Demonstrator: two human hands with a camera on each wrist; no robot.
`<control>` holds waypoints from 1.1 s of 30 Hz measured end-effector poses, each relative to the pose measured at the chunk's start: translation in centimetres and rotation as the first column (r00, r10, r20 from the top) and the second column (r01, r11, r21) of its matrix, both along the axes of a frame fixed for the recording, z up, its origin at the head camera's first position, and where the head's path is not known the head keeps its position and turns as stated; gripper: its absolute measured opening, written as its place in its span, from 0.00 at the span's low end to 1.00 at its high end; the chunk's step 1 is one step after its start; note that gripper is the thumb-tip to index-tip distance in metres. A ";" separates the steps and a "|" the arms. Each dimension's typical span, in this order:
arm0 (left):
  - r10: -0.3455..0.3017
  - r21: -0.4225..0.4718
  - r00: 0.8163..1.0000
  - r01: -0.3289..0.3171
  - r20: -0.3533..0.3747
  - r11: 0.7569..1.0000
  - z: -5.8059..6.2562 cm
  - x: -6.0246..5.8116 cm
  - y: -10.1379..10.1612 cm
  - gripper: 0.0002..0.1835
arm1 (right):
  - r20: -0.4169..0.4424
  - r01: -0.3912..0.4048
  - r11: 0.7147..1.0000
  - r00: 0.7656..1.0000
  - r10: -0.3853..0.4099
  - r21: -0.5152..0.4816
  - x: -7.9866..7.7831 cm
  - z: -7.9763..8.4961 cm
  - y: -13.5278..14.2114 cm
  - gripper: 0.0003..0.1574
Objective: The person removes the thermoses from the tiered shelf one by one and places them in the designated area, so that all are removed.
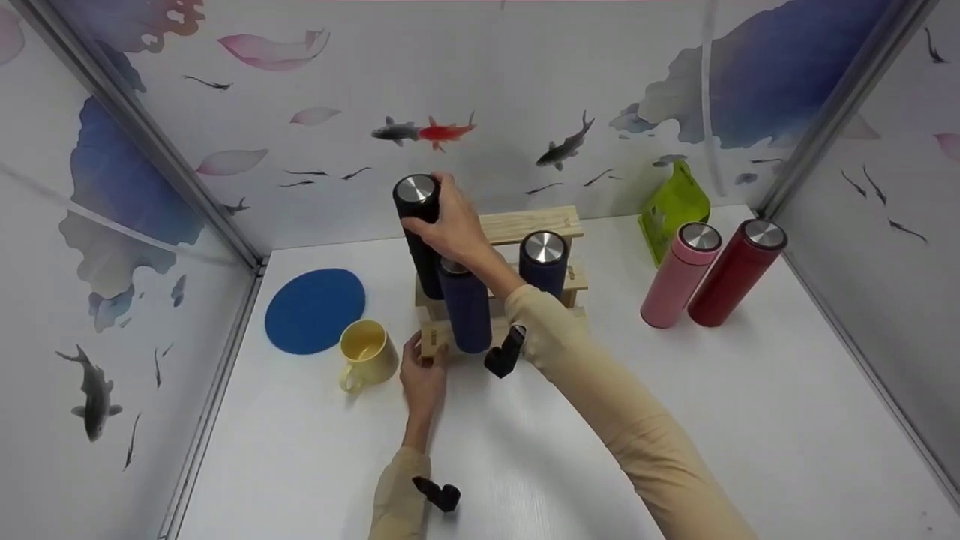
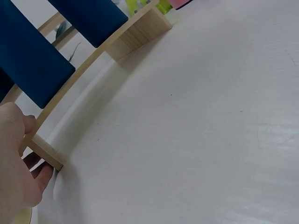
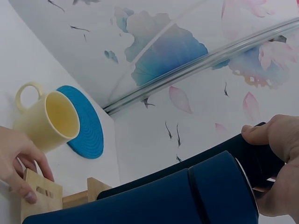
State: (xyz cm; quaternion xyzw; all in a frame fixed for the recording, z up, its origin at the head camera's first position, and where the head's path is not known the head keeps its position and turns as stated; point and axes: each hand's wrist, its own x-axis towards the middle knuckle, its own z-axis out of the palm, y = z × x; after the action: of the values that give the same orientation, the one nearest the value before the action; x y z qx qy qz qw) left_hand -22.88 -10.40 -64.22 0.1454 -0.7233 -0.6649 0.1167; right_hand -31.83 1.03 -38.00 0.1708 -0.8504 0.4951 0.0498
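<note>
My right hand [image 1: 455, 225] grips a black thermos [image 1: 420, 247] near its steel-topped lid, fingers behind and thumb in front. The thermos stands upright at the left of a stepped wooden rack [image 1: 525, 225]. In front of it, on the lowest step, is a dark blue thermos [image 1: 467, 315]; a second blue thermos [image 1: 543, 262] stands on the right side of the rack. My left hand [image 1: 424, 375] holds the rack's front left corner, with thumb above and fingers beneath in the left wrist view. The right wrist view shows the blue thermos overlapping the black one.
A yellow mug [image 1: 369, 354] stands left of my left hand, beside a round blue mat [image 1: 315, 311]. At the right are a pink thermos [image 1: 679, 277] and a red thermos [image 1: 736, 274], with a green bag [image 1: 677, 206] behind them. Patterned panels enclose the white table [image 1: 712, 420].
</note>
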 end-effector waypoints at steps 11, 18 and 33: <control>0.000 0.015 1.000 0.000 -0.013 1.000 0.1 0.0 0.1 0.31 | 0.018 -0.004 1.000 1.000 0.003 0.026 0.5 0.3 1.1 0.46; -0.001 -0.011 1.000 0.001 -0.021 1.000 0.0 0.1 0.1 0.31 | 0.050 0.008 1.000 0.999 -0.008 -0.002 0.3 0.6 2.4 0.44; 0.003 -0.032 0.999 -0.004 -0.035 0.999 -0.2 0.0 0.1 0.30 | 0.051 0.068 0.996 0.997 -0.065 -0.065 0.5 2.0 5.9 0.44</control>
State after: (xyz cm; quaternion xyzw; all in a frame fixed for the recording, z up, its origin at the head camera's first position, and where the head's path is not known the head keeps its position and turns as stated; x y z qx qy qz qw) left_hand -22.84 -10.33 -64.38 0.1332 -0.7313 -0.6556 0.1330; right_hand -31.34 6.95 -35.98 0.1284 -0.8396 0.5254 0.0510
